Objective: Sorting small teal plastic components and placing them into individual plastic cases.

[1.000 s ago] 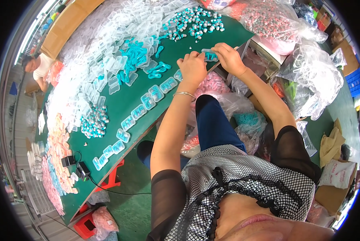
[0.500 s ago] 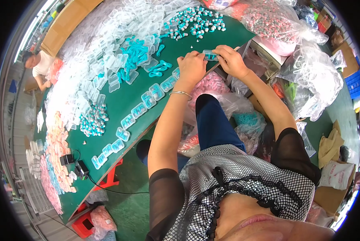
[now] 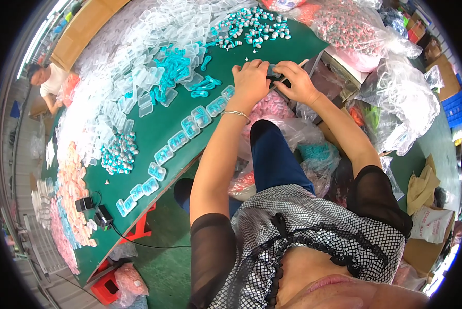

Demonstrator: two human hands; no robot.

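Note:
At the table's near edge, a small clear plastic case [image 3: 273,70] with turquoise contents is between my hands, partly covered by fingers. My left hand [image 3: 251,82] curls over its left end, fingers closed. From the other side my right hand [image 3: 297,82] grips it with thumb and bent fingers. Left of my hands, a line of filled clear cases [image 3: 192,127] follows the table edge. Beyond it lie turquoise looped cords [image 3: 173,71] and a heap of clear cases [image 3: 143,72]. Small silver-and-turquoise pieces [image 3: 254,28] are scattered at the far side, with another pile [image 3: 120,153] farther left.
The green table [image 3: 154,131] slants across the view. Black adapters [image 3: 103,215] with a cable lie near its left end, beside peach-coloured pieces [image 3: 72,183]. Plastic bags [image 3: 344,31] crowd the right side. Another person [image 3: 53,85] sits across at the far left.
My left hand has shifted slightly right and now covers more of the case. My right fingers have bent closer around it. The case shows less than before.

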